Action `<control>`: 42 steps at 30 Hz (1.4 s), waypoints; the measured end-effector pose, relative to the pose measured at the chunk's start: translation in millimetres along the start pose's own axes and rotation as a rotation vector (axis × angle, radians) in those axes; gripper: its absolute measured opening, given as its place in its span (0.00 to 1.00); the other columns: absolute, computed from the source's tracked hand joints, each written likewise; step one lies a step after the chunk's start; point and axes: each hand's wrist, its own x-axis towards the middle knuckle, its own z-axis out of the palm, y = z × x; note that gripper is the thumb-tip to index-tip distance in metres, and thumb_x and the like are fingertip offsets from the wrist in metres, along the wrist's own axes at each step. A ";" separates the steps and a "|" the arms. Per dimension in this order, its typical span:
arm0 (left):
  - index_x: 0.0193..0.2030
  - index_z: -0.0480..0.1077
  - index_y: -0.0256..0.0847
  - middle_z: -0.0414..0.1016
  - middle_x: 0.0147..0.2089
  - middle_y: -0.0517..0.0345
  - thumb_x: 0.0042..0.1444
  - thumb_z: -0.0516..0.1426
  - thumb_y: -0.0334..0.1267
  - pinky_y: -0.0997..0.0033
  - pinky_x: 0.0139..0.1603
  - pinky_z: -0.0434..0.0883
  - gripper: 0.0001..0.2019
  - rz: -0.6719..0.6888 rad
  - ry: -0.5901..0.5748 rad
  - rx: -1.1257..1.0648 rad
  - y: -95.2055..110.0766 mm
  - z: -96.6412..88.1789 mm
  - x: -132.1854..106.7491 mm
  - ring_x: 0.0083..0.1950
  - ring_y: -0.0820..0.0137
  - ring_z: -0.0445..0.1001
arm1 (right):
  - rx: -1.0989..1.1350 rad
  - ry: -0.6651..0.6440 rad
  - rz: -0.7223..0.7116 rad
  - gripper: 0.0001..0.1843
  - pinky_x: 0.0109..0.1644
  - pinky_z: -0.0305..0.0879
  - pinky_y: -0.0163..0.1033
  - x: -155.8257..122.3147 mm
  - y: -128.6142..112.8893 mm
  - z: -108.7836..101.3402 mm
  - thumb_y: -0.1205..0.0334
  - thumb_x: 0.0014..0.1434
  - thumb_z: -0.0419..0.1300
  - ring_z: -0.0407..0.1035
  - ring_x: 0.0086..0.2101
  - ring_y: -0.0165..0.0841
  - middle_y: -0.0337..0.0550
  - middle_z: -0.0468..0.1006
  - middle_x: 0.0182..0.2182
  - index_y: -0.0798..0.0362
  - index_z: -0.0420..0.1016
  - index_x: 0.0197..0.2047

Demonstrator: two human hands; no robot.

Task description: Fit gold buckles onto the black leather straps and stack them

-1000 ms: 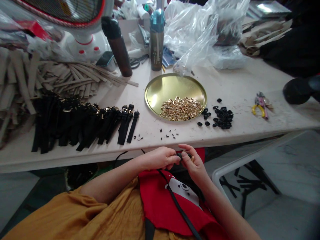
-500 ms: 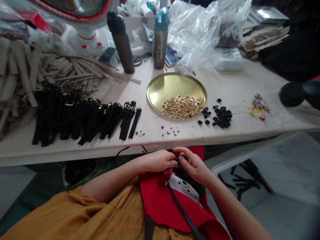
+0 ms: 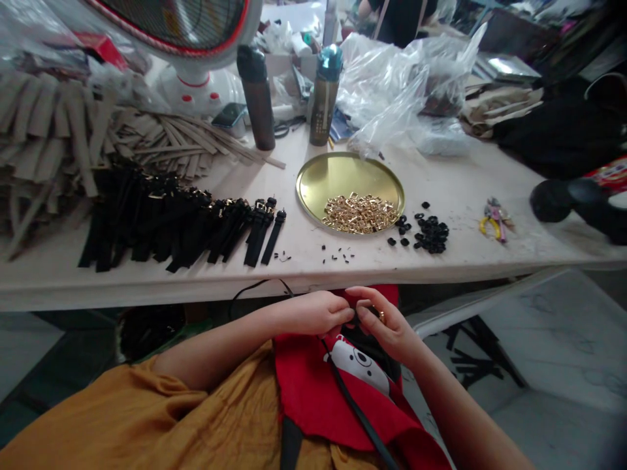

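My left hand (image 3: pixel 327 313) is closed in a pinch over my lap, in front of the table edge. Facing it, my right hand (image 3: pixel 385 325), with a gold ring on one finger, has its fingers curled and their tips almost touching the left ones. A small dark piece shows between the fingertips; its kind is too hard to make out. Below the hands lies a red cloth (image 3: pixel 313 398) with a white bear face, crossed by a long black strap (image 3: pixel 350 401). A thin black cord (image 3: pixel 255 284) loops by the table edge.
On the table (image 3: pixel 235 277) lie black buckled straps (image 3: pixel 151 228), a gold tray (image 3: pixel 313 171) with small gold buckles (image 3: pixel 360 214), black loops (image 3: pixel 432 234) and pliers (image 3: pixel 494 222). Behind are beige strips (image 3: pixel 161 140), two bottles (image 3: pixel 257 108), a fan (image 3: pixel 191 88) and plastic bags (image 3: pixel 392 91).
The view has tilted up a little and shifted, so a person shows at the far side. My hands stay close together with only slight finger movement.
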 end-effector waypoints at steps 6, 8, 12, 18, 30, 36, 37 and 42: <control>0.28 0.66 0.36 0.70 0.26 0.59 0.59 0.44 0.43 0.77 0.26 0.57 0.16 0.035 0.164 0.218 -1.7 1.9 -14.7 0.26 0.74 0.65 | -0.224 0.230 -0.038 0.16 0.26 0.59 0.33 -3.0 -4.9 11.2 0.53 0.58 0.50 0.63 0.23 0.27 0.36 0.67 0.27 0.51 0.62 0.48; 0.32 0.67 0.36 0.72 0.30 0.56 0.58 0.46 0.43 0.76 0.27 0.58 0.14 0.039 0.281 0.359 -3.0 5.7 -21.5 0.30 0.71 0.68 | -0.421 0.227 -0.068 0.11 0.27 0.59 0.33 -5.0 -10.8 10.4 0.54 0.58 0.51 0.64 0.24 0.28 0.38 0.69 0.27 0.52 0.64 0.40; 0.34 0.68 0.37 0.74 0.31 0.54 0.59 0.47 0.41 0.74 0.29 0.60 0.13 0.052 0.375 0.538 0.1 19.1 -33.3 0.33 0.67 0.72 | -0.629 0.234 -0.168 0.06 0.25 0.56 0.33 -15.0 -18.9 14.2 0.58 0.59 0.48 0.62 0.22 0.29 0.36 0.67 0.22 0.52 0.61 0.35; 0.33 0.67 0.36 0.74 0.32 0.54 0.59 0.47 0.39 0.73 0.30 0.64 0.12 0.080 0.423 0.587 0.7 39.7 -38.7 0.34 0.66 0.73 | -0.722 0.212 -0.260 0.04 0.24 0.54 0.33 -25.2 -17.0 31.2 0.62 0.58 0.47 0.62 0.21 0.30 0.37 0.67 0.22 0.51 0.60 0.34; 0.31 0.67 0.37 0.74 0.30 0.56 0.60 0.46 0.39 0.76 0.28 0.60 0.13 0.061 0.351 0.569 5.5 39.5 -54.9 0.31 0.70 0.71 | -0.444 0.208 -0.196 0.05 0.25 0.53 0.33 -30.6 -1.4 39.2 0.59 0.59 0.47 0.57 0.21 0.27 0.34 0.62 0.22 0.51 0.59 0.35; 0.31 0.67 0.37 0.73 0.31 0.56 0.59 0.46 0.40 0.76 0.28 0.59 0.13 0.019 0.298 0.565 8.3 42.3 -52.1 0.31 0.70 0.71 | -0.262 0.187 -0.151 0.06 0.23 0.52 0.32 -37.7 7.1 46.4 0.58 0.59 0.48 0.55 0.20 0.26 0.32 0.60 0.21 0.51 0.59 0.34; 0.31 0.67 0.37 0.73 0.31 0.57 0.59 0.46 0.40 0.77 0.28 0.59 0.12 0.020 0.273 0.532 9.0 40.8 -53.1 0.31 0.71 0.70 | -0.200 0.196 -0.138 0.07 0.23 0.51 0.32 -37.7 8.7 48.0 0.57 0.60 0.48 0.54 0.20 0.25 0.31 0.59 0.20 0.51 0.59 0.34; 0.30 0.67 0.37 0.71 0.28 0.60 0.56 0.47 0.39 0.79 0.25 0.57 0.11 0.003 0.196 0.368 8.4 38.9 -54.8 0.28 0.75 0.67 | 0.002 0.233 -0.105 0.11 0.21 0.50 0.31 -38.0 14.9 54.9 0.53 0.59 0.48 0.53 0.20 0.25 0.31 0.57 0.19 0.52 0.59 0.35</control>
